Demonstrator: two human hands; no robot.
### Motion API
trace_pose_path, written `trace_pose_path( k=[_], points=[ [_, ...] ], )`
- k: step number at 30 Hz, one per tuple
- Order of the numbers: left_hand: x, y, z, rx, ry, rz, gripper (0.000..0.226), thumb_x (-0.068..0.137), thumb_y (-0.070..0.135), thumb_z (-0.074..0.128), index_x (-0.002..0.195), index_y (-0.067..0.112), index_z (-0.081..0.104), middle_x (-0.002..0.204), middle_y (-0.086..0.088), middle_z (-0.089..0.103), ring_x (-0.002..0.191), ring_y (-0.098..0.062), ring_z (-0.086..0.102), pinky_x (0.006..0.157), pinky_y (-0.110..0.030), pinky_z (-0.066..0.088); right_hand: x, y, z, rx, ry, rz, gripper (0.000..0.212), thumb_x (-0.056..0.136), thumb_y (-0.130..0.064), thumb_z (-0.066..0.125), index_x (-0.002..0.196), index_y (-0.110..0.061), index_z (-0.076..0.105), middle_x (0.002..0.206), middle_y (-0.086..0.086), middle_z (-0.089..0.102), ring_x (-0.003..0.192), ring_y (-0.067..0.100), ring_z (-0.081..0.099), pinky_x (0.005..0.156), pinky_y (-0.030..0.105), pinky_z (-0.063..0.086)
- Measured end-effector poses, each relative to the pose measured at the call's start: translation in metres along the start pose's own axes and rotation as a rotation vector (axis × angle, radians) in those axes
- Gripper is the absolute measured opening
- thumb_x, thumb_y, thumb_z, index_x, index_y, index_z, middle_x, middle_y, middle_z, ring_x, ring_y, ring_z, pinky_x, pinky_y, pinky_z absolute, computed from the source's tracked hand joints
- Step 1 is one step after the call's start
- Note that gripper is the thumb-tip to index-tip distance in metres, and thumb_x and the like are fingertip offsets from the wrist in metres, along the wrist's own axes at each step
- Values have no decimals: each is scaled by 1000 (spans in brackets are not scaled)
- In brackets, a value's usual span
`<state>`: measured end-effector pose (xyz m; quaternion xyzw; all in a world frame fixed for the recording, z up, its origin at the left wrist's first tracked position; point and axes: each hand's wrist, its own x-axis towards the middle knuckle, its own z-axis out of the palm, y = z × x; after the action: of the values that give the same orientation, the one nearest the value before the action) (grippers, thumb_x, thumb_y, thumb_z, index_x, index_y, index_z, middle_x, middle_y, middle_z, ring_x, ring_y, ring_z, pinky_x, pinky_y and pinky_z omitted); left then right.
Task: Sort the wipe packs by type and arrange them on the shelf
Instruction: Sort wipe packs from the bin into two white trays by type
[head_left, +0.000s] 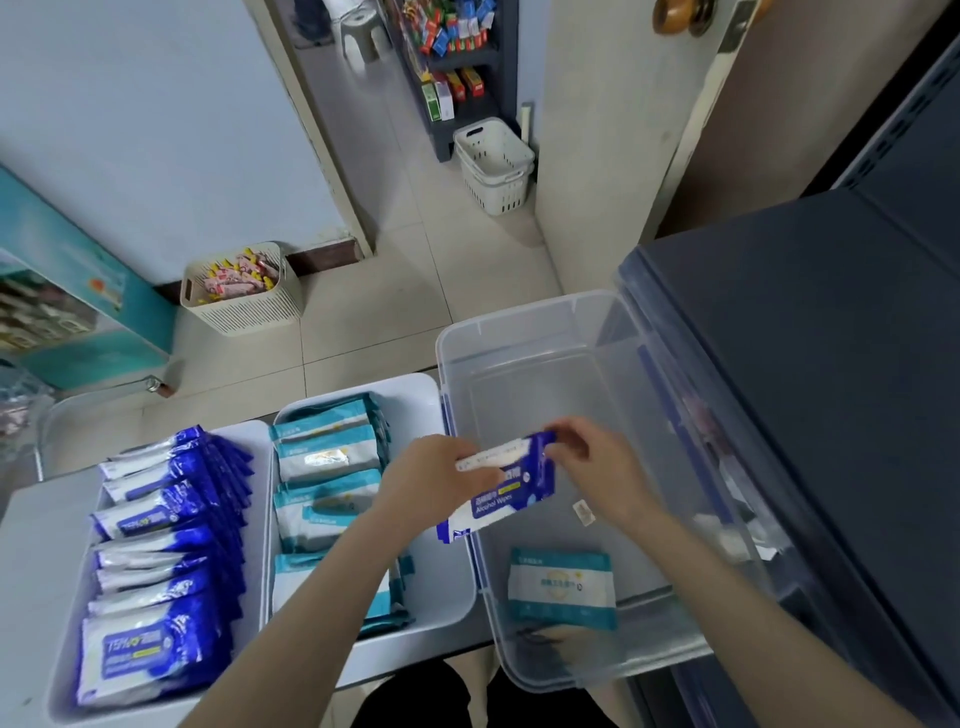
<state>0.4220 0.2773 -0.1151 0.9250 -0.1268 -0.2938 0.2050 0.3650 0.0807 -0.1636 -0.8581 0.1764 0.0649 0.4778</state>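
Head view: left hand (431, 483) and right hand (597, 467) each pinch an end of the blue pack (511, 493) over the right bin (519, 332). Likely light, soft, slick; best gripped across its body.

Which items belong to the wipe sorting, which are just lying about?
Job: blue alcohol-wipe pack in left hand and right hand; blue packs; teal packs; lone teal pack; clear bin.
Lying about: snack basket; white baskets; snack rack; stool.

Both hands (431, 480) (597, 467) holding a blue alcohol wipe pack (501, 493) over a clear bin (519, 322), teal pack (561, 587) inside
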Motion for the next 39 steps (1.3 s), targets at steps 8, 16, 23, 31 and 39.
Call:
trace_pose_path(
  k=[8, 16, 23, 31, 39],
  points=[
    [-25, -26, 5, -496, 134, -206, 19, 83, 43, 68, 81, 25, 63, 76, 8, 70, 66, -11, 70, 60, -24, 56, -37, 76, 53, -807, -537, 53, 30, 83, -33, 63, 110, -21, 58, 116, 2, 61, 105, 23, 59, 81, 32, 48],
    [-44, -51, 4, -687, 196, -257, 15, 86, 36, 67, 88, 22, 66, 80, 8, 70, 67, -10, 70, 55, -18, 50, -21, 59, 41, -662, -378, 130, 23, 85, -36, 62, 105, -24, 63, 108, 1, 67, 99, 23, 62, 70, 29, 44],
    [-67, -101, -16, -918, 405, -368, 8, 86, 26, 67, 89, 19, 70, 77, -1, 73, 60, -9, 68, 53, -23, 51, 3, -50, 22, -462, -62, 0, 20, 91, -27, 57, 110, -21, 57, 106, 5, 65, 95, 29, 60, 73, 34, 42],
    [-102, -191, -40, -949, 596, -488, 15, 81, 29, 71, 80, 14, 73, 68, -5, 72, 60, -18, 63, 58, -31, 47, -24, -119, 131, -493, -371, -286, 22, 92, -28, 54, 114, -26, 53, 106, -2, 63, 95, 22, 59, 71, 31, 41],
    [-132, -267, -43, -915, 590, -577, 20, 84, 26, 68, 74, 9, 70, 66, -6, 70, 60, -20, 61, 60, -32, 47, -50, -104, 229, -886, -646, -382, 35, 89, -10, 49, 124, -16, 51, 125, 5, 54, 112, 27, 55, 88, 39, 47]
  ],
)
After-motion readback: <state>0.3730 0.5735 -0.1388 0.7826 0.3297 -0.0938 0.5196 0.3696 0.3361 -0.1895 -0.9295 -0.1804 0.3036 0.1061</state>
